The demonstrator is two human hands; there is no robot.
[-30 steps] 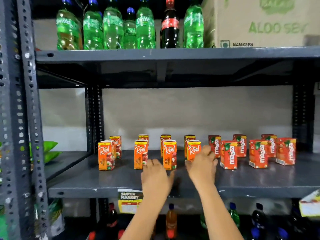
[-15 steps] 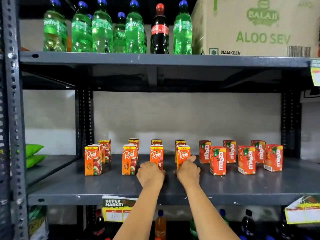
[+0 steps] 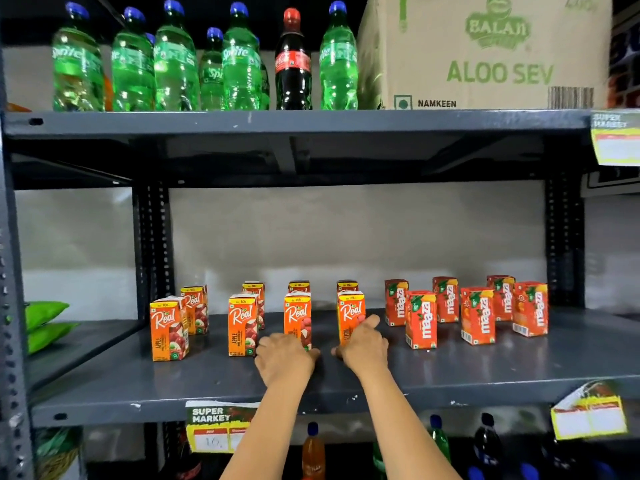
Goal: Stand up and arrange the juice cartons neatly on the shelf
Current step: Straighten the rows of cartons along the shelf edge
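Observation:
Orange Real juice cartons stand upright in two rows on the left half of the grey middle shelf [image 3: 519, 372]. Red Maaza cartons [image 3: 477, 315] stand staggered on the right half. My left hand [image 3: 284, 362] is curled around the base of the third front Real carton [image 3: 297, 313]. My right hand [image 3: 363, 344] wraps the base of the fourth front Real carton [image 3: 350, 311], with one finger stretched along its right side. The lower parts of both cartons are hidden by my hands.
Green Sprite bottles [image 3: 175, 60], one cola bottle [image 3: 292, 62] and a cardboard box [image 3: 485, 53] fill the shelf above. Price labels [image 3: 218, 426] hang from the shelf's front edge. Bottles stand on the shelf below. Green packets [image 3: 45, 323] lie on the neighbouring rack at left.
Both hands went from lying spread on the shelf to curling around the bases of two front Real cartons. The cartons stay in place.

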